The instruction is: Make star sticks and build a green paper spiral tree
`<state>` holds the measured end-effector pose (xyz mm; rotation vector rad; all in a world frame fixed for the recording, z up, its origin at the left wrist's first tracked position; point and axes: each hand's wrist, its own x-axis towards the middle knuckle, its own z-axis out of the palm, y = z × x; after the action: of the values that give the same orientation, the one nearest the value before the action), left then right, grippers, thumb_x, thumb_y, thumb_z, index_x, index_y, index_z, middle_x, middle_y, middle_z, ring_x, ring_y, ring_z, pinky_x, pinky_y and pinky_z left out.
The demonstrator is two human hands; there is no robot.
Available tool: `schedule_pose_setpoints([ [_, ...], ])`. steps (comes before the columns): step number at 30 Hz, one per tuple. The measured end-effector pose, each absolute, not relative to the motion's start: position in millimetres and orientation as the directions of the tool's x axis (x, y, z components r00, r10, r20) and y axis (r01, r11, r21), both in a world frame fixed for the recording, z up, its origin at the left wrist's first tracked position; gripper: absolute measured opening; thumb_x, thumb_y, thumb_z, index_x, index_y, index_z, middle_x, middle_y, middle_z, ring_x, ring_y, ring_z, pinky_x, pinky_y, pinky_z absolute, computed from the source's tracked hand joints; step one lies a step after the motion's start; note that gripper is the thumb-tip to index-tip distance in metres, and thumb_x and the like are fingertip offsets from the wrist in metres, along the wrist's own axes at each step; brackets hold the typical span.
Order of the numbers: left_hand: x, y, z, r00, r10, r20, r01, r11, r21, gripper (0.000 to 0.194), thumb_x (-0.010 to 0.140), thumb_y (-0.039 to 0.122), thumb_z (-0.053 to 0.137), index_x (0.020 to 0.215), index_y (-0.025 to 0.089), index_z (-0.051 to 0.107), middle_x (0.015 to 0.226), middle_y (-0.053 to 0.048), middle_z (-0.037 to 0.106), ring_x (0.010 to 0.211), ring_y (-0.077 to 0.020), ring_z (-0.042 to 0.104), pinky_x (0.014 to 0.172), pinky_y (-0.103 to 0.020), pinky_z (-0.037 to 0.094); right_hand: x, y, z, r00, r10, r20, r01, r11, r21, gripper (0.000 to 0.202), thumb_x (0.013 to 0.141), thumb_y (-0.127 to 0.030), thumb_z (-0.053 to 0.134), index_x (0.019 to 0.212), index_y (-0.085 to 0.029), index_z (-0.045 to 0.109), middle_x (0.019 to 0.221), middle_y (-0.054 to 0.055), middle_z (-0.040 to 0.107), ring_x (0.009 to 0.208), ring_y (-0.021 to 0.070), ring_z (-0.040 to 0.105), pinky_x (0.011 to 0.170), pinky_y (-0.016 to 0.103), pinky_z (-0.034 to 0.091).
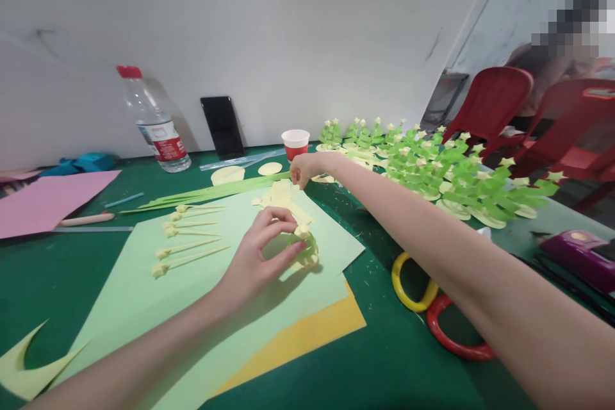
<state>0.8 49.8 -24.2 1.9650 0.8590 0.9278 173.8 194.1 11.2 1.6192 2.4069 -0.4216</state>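
Note:
My left hand point(264, 246) pinches a small paper flower point(307, 251) between thumb and fingers; it has a pale star top and green looped strips. It is held just over the light green paper sheet point(192, 307). My right hand point(307, 170) reaches forward in front of the red and white paper cup point(296, 139). Its fingers are curled together, and what they hold, if anything, is hidden. Pale yellow paper pieces point(281, 195) lie close below it. Left of my left hand, several star-tipped paper stems point(189, 250) are laid on the sheet.
Many finished paper flowers point(432, 160) stand at the right. Scissors point(461, 327) and a purple stapler point(583, 256) lie by my right forearm. A bottle point(161, 134), a black phone point(222, 127), green strips point(216, 191) and pink paper point(52, 202) are left. A person sits by red chairs point(500, 96).

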Motion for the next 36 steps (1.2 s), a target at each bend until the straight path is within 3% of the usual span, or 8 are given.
schedule_pose_setpoints([
  [5, -0.3, 51.4, -27.4, 0.524, 0.790, 0.319, 0.251, -0.501, 0.828, 0.009, 0.078, 0.029, 0.054, 0.075, 0.024, 0.061, 0.092, -0.002, 0.047, 0.089, -0.0187, 0.049, 0.080, -0.036, 0.047, 177.0, 193.1, 10.8, -0.380, 0.862, -0.336, 0.925, 0.357, -0.132, 0.031, 0.086, -0.032, 0.051, 0.113, -0.015, 0.052, 0.113, 0.008, 0.054, 0.095, 0.0189, 0.056, 0.079, 0.039, 0.048],
  [10, 2.5, 44.6, -23.2, 0.498, 0.831, 0.247, 0.220, -0.397, 0.891, 0.010, 0.077, 0.031, 0.056, 0.072, 0.023, 0.060, 0.094, -0.001, 0.044, 0.088, -0.0173, 0.049, 0.070, -0.029, 0.051, 178.9, 191.1, 10.3, -0.392, 0.858, -0.332, 0.920, 0.357, -0.162, 0.031, 0.086, -0.032, 0.050, 0.113, -0.016, 0.052, 0.113, 0.008, 0.054, 0.095, 0.0186, 0.056, 0.079, 0.039, 0.048],
  [21, 2.2, 46.1, -22.5, 0.497, 0.837, 0.229, 0.233, -0.382, 0.894, 0.011, 0.077, 0.030, 0.056, 0.071, 0.022, 0.061, 0.093, -0.002, 0.044, 0.090, -0.0178, 0.049, 0.079, -0.035, 0.050, 178.5, 187.2, 11.8, -0.379, 0.854, -0.357, 0.925, 0.348, -0.150, 0.031, 0.086, -0.032, 0.051, 0.112, -0.015, 0.052, 0.113, 0.007, 0.054, 0.095, 0.0189, 0.056, 0.079, 0.039, 0.048],
  [28, 3.7, 40.7, -19.0, 0.500, 0.844, 0.194, 0.184, -0.322, 0.929, 0.011, 0.077, 0.029, 0.057, 0.070, 0.022, 0.061, 0.094, -0.002, 0.043, 0.086, -0.0169, 0.051, 0.065, -0.029, 0.054, 174.7, 177.2, 16.0, -0.362, 0.870, -0.336, 0.932, 0.330, -0.152, 0.031, 0.086, -0.031, 0.051, 0.113, -0.016, 0.052, 0.113, 0.008, 0.054, 0.095, 0.0186, 0.056, 0.079, 0.039, 0.048],
  [36, 2.0, 43.9, -20.5, 0.511, 0.823, 0.250, 0.234, -0.413, 0.880, 0.007, 0.077, 0.027, 0.057, 0.074, 0.022, 0.061, 0.094, -0.003, 0.044, 0.090, -0.0191, 0.049, 0.075, -0.035, 0.052, 177.5, 162.5, 26.4, -0.336, 0.903, -0.267, 0.938, 0.294, -0.185, 0.030, 0.087, -0.032, 0.050, 0.111, -0.016, 0.053, 0.112, 0.007, 0.055, 0.094, 0.0180, 0.056, 0.079, 0.039, 0.048],
])
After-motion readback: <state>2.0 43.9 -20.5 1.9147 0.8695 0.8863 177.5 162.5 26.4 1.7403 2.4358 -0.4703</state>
